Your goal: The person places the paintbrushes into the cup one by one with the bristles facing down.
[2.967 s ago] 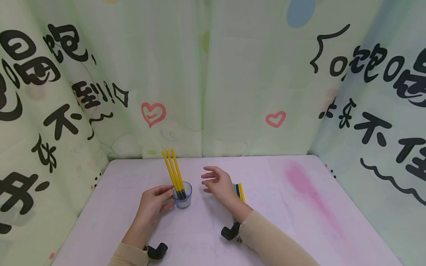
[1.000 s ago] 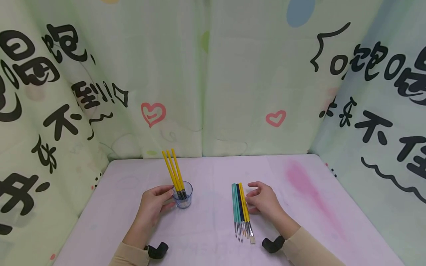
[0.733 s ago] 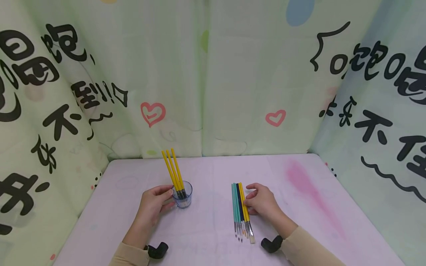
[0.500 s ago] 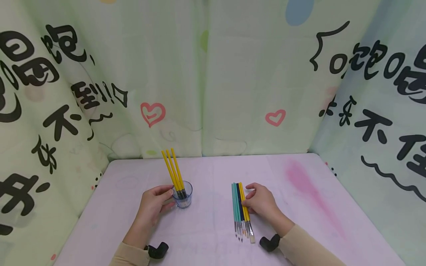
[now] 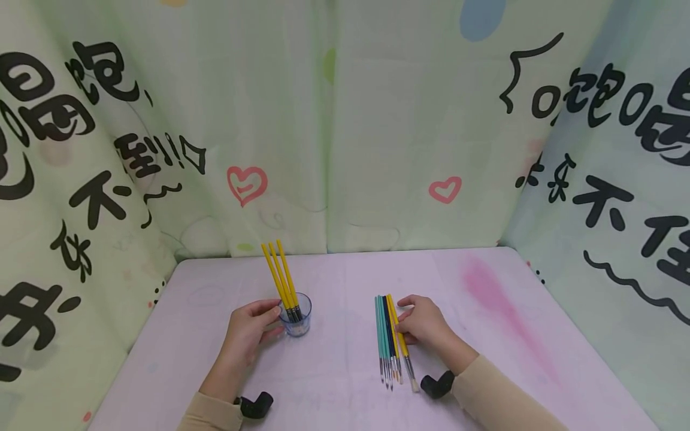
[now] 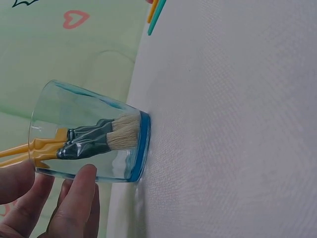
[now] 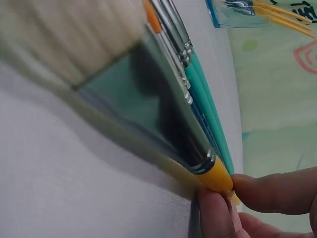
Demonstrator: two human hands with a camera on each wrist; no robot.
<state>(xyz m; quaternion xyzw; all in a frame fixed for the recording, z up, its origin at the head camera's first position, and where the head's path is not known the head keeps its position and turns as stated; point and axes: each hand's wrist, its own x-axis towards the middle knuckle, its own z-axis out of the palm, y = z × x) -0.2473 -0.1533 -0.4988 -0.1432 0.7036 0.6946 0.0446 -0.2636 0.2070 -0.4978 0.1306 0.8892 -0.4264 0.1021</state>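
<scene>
The left fingers (image 6: pixel 77 203) curve in a grip; the right fingers (image 7: pixel 280 191) pinch.

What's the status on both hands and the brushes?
Left hand holding cup, three yellow brushes inside. Right hand pinching another yellow brush, other brushes alongside. No obstruction seen.

Right wrist view: the bristles (image 7: pixel 74 34) of the wide brush (image 7: pixel 153 104), between 10 and 11 o'clock, are blurred and cropped by the edge. The right hand (image 7: pixel 277 191), itself cropped at 4 o'clock, hides part of the handle (image 7: pixel 215 174). The glass (image 7: pixel 233 21) at 1 o'clock is cropped. Left wrist view: the left hand (image 6: pixel 69 213) is cropped at 8 o'clock. Head view: the fine tips (image 5: pixel 386 380), between 5 and 6 o'clock, are too small to resolve.
</scene>
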